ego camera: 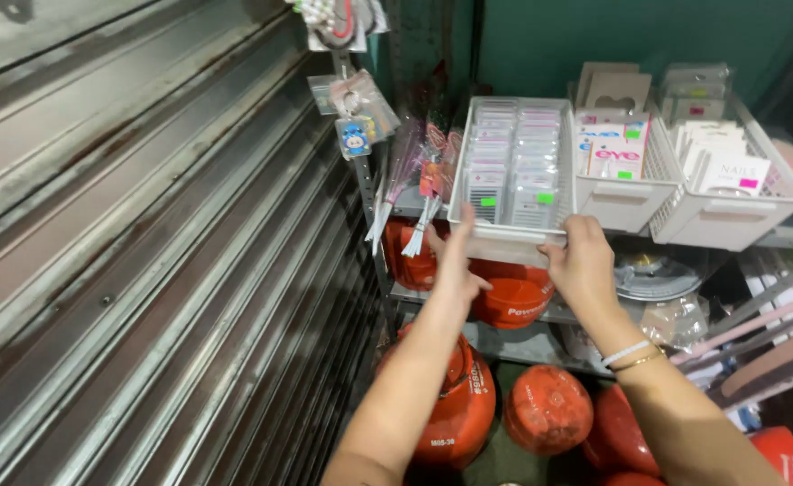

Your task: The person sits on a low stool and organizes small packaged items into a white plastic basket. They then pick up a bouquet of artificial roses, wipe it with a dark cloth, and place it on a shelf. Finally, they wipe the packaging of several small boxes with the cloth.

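Here, a white slotted basket [508, 236] filled with rows of small clear packets sits at the front edge of a metal shelf [779, 241], and both hands are on its near wall. The left hand [455, 261] presses against the basket's lower left corner, fingers stretched upward and thumb out to the side, so it is laid flat on the plastic more than closed around it. The right hand [582, 261] is curled over the basket's lower right corner, fingers hooked on the rim; two thin bracelets [631, 355] circle that wrist. Just right of the basket stands a second white basket [624, 202] holding flat pink-and-white cards, and beyond that a third white basket [729, 220] with more carded packets. Left of the basket, slim wrapped items and keychains [356, 126] hang from a post. Below the basket, on a lower shelf and the floor, sit round orange gas canisters [547, 409]. Far left of the basket runs a ribbed metal roller shutter [144, 234].
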